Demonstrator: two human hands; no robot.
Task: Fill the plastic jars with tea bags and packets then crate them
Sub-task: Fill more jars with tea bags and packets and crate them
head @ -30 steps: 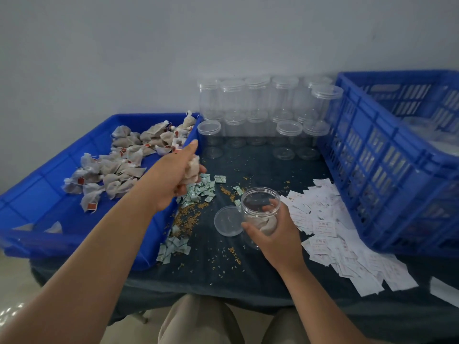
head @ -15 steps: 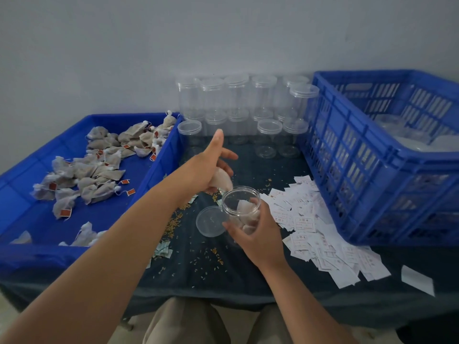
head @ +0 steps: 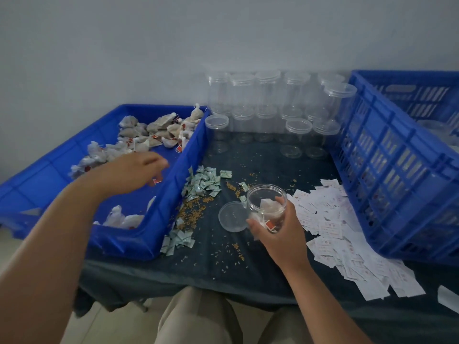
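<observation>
My right hand grips a clear plastic jar, tilted toward me, with a few tea bags inside. Its round lid lies flat on the table just left of it. My left hand reaches over the shallow blue tray, fingers extended and blurred, holding nothing I can see. Tea bags with red tags lie piled at the tray's far side, and a few more tea bags sit at its near corner. Small green packets are heaped between tray and jar.
Several empty lidded jars stand stacked at the back against the wall. A tall blue crate sits at the right. White paper slips spread beside it. Loose grains litter the dark tablecloth.
My left hand dropped a tea bag into the jar, then swung left back over the blue tray. My right hand kept hold of the jar.
</observation>
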